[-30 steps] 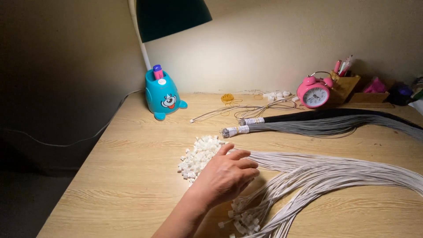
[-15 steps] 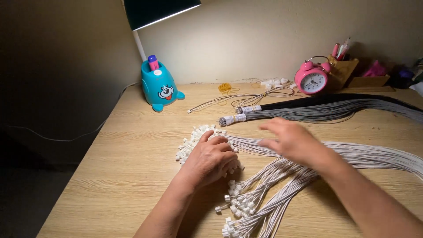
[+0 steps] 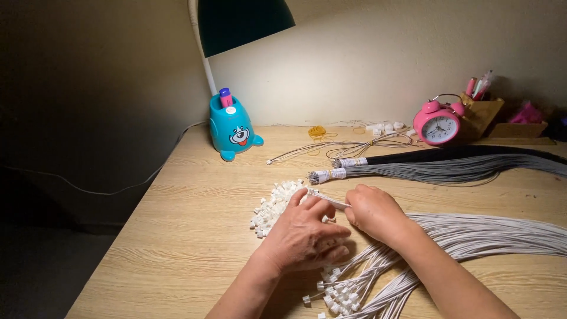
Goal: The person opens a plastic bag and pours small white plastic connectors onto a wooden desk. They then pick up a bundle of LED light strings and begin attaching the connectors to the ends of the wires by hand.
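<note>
Lying nearest on the wooden table (image 3: pixel 177 236), finished white wires with connectors (image 3: pixel 339 292) fan out below the hands. The left hand (image 3: pixel 304 233) rests palm down, its grip pinching the tip of a single white wire (image 3: pixel 328 199) just above the knuckles; the right hand (image 3: pixel 375 212) has its grip clamped on the same wire from the other side. Just beyond sits a heap of small white connector housings (image 3: pixel 274 204). Farther back lie a grey wire bundle (image 3: pixel 437 171), a black bundle (image 3: pixel 449 155), a blue pen holder (image 3: pixel 231 130) and a pink alarm clock (image 3: pixel 438 124).

Head camera looks down, close, over desk (image 3: pixel 195 195).
</note>
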